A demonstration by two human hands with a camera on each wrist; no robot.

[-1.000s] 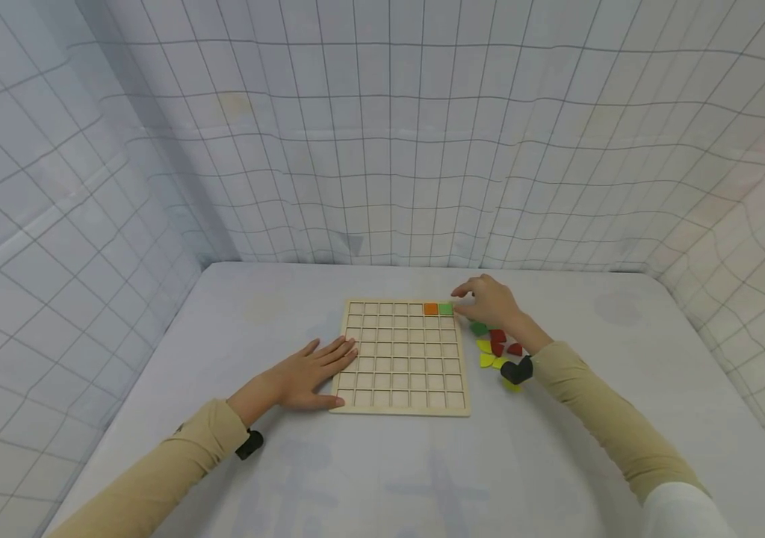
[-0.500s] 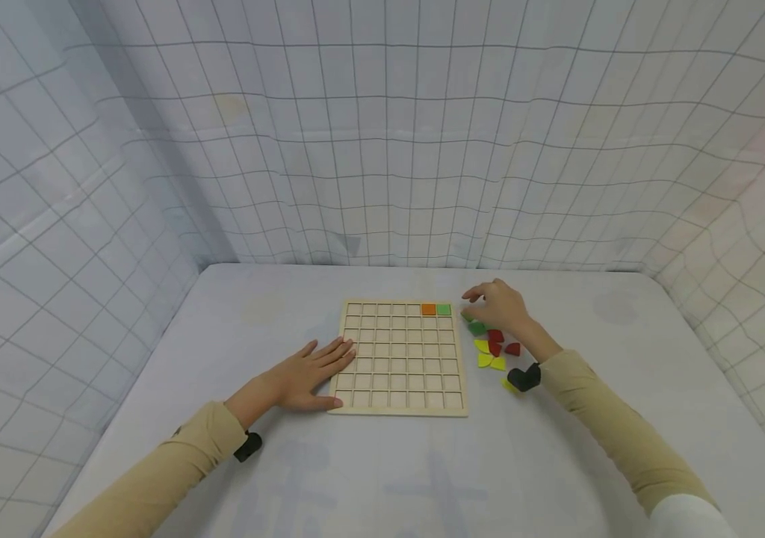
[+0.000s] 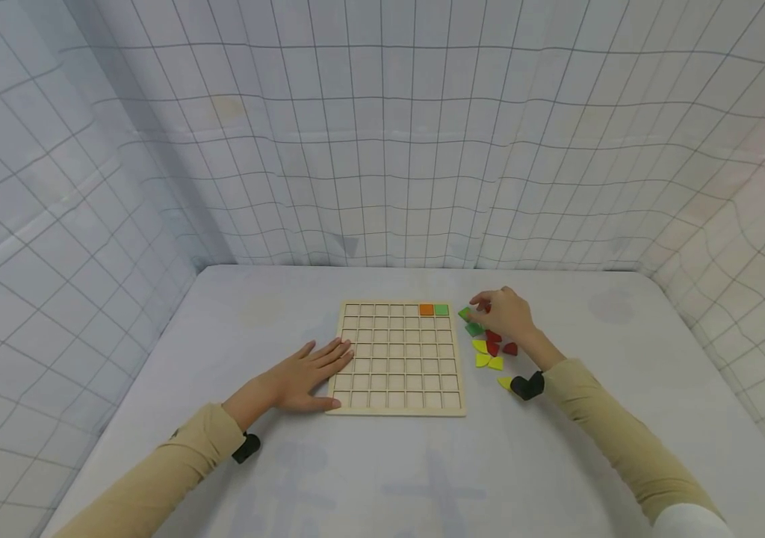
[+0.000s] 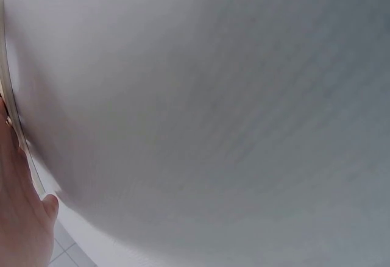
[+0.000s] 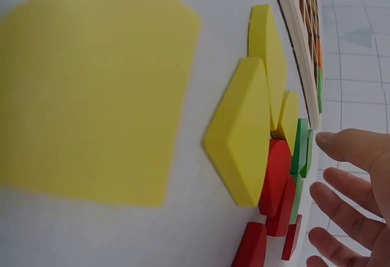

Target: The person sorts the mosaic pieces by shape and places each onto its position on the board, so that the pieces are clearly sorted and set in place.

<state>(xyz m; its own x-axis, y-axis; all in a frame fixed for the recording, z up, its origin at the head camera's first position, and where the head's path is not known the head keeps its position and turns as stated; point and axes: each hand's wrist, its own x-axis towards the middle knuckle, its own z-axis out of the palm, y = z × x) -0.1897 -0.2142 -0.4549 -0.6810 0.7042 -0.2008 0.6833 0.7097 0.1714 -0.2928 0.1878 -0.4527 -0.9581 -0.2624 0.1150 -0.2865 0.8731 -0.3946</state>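
A wooden board [image 3: 396, 411] with a grid of square cells lies on the table. In its far right corner cells sit an orange tile [image 3: 426, 310] and a light green tile [image 3: 441, 310]. My left hand [image 3: 305, 377] rests on the board's left edge, fingers straight; the left wrist view shows only part of that hand [image 4: 21, 212]. To the right of the board, my right hand [image 3: 505, 312] is over the far end of a group of loose pieces, nearest a green piece [image 3: 465, 314]. Thumb and fingers are apart in the right wrist view, with nothing visible between them.
Several yellow pieces [image 3: 482, 360] and red pieces [image 3: 493, 349] lie close together right of the board. One yellow piece [image 3: 504, 382] lies apart, near the right wrist camera. A white cloth with grid lines [image 3: 382, 187] hangs behind the table [image 3: 275, 478].
My right hand has moved away from the light green tile at the board's corner, rightward and slightly nearer, over the loose pieces. The left hand stays on the board.
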